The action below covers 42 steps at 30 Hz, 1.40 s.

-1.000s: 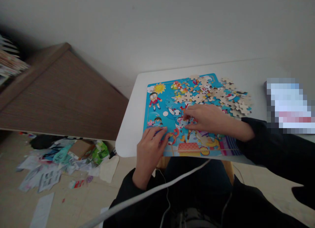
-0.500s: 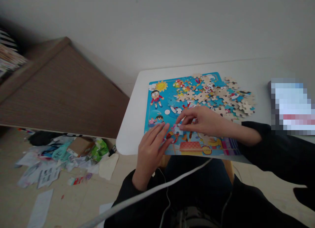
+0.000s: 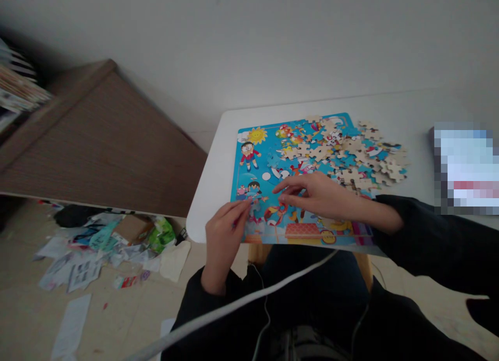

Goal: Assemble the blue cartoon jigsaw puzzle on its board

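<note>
A colourful cartoon jigsaw board point(image 3: 244, 178) lies on the white table, with a sun and a boy figure printed at its upper left. My left hand point(image 3: 228, 228) is at the board's lower left. Its thumb and fingertips close on a small puzzle piece point(image 3: 255, 204), partly hidden by the fingers. My right hand point(image 3: 319, 194) hovers over the middle of the board, fingers bent, thumb and forefinger apart, with nothing visible between them. Loose puzzle pieces point(image 3: 358, 153), many with the bare wood side up, are heaped over the board's right part.
The white table point(image 3: 208, 194) stands against a wall. A device with a blurred screen point(image 3: 468, 168) lies at its right. To the left is a brown wooden cabinet point(image 3: 101, 137). Bags and papers point(image 3: 113, 241) litter the floor. A white cable point(image 3: 249, 293) crosses before my lap.
My left hand has moved left and closed its fingertips on a puzzle piece. The piece at my right fingertips is gone from there, and that hand's thumb and forefinger are apart.
</note>
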Each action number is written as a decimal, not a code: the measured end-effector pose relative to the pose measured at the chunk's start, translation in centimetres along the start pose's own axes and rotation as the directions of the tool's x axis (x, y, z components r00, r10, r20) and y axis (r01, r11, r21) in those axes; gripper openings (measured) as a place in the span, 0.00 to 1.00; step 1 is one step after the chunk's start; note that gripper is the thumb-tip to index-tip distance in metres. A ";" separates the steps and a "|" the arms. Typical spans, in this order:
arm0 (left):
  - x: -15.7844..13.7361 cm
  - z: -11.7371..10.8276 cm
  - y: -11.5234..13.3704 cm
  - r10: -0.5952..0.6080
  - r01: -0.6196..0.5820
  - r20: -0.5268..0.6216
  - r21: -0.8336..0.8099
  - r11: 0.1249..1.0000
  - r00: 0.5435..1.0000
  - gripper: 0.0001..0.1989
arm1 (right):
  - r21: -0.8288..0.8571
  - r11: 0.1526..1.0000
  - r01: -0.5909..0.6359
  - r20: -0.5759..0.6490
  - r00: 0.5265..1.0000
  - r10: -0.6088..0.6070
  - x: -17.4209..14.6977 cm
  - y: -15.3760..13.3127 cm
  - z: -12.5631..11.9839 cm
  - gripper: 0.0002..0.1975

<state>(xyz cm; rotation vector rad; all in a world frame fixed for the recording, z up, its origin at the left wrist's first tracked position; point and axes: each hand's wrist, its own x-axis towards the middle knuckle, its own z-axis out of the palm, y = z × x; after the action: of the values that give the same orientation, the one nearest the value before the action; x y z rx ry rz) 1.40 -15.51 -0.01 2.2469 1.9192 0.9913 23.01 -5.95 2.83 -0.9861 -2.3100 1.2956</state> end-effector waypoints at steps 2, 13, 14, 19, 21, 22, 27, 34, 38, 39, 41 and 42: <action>0.3 -0.2 -0.9 -0.021 0.022 -0.006 0.086 0.996 1.000 0.09 | -0.108 0.994 0.027 -0.043 0.999 -0.032 0.1 0.2 -0.2 0.12; 1.2 1.8 -2.7 0.143 -0.156 0.137 0.090 0.984 0.980 0.16 | -0.225 0.973 0.053 -0.061 0.996 -0.068 0.2 0.7 -0.6 0.13; 1.2 1.8 -2.7 0.161 -0.174 0.173 0.066 0.983 0.972 0.17 | -0.227 0.972 0.052 -0.060 0.996 -0.067 0.2 0.7 -0.6 0.13; 1.4 1.2 -2.7 0.168 -0.172 0.195 0.001 0.985 0.966 0.15 | -0.239 0.970 0.049 -0.054 0.996 -0.064 0.2 0.9 -0.5 0.13; 1.3 0.8 -2.6 0.171 -0.172 0.205 -0.013 0.985 0.964 0.14 | -0.239 0.970 0.048 -0.050 0.997 -0.062 0.3 0.9 -0.5 0.13; 1.3 0.6 -2.6 0.172 -0.174 0.213 -0.013 0.985 0.962 0.14 | -0.238 0.970 0.047 -0.047 0.997 -0.060 0.3 0.9 -0.6 0.13; 0.6 0.1 -2.5 0.181 -0.193 0.179 0.050 0.980 0.967 0.11 | -0.343 0.935 0.093 -0.005 0.995 -0.101 0.2 0.9 -1.0 0.14; -0.3 0.3 0.0 0.238 -0.257 0.166 0.109 0.960 0.957 0.15 | -0.591 0.761 0.269 0.159 0.963 -0.218 -0.3 1.5 -1.1 0.19; -0.2 0.7 1.6 0.274 -0.304 0.194 0.142 0.942 0.942 0.12 | -0.577 0.767 0.281 0.175 0.960 -0.220 -0.3 2.0 -0.9 0.15; -0.2 0.8 1.8 0.275 -0.306 0.197 0.145 0.941 0.941 0.12 | -0.570 0.775 0.275 0.170 0.962 -0.216 -0.3 2.1 -0.9 0.15; -0.1 1.1 2.0 0.274 -0.303 0.196 0.139 0.943 0.942 0.11 | -0.556 0.788 0.264 0.161 0.965 -0.209 -0.2 2.1 -1.0 0.14; -0.1 1.1 2.0 0.274 -0.302 0.194 0.129 0.945 0.942 0.10 | -0.551 0.794 0.258 0.158 0.966 -0.205 -0.1 2.0 -1.1 0.14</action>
<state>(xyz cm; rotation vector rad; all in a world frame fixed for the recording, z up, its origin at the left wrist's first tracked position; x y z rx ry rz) 3.65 -15.65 -0.16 2.6621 1.6836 0.6536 24.56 -4.62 1.73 -0.7644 -2.8585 0.5581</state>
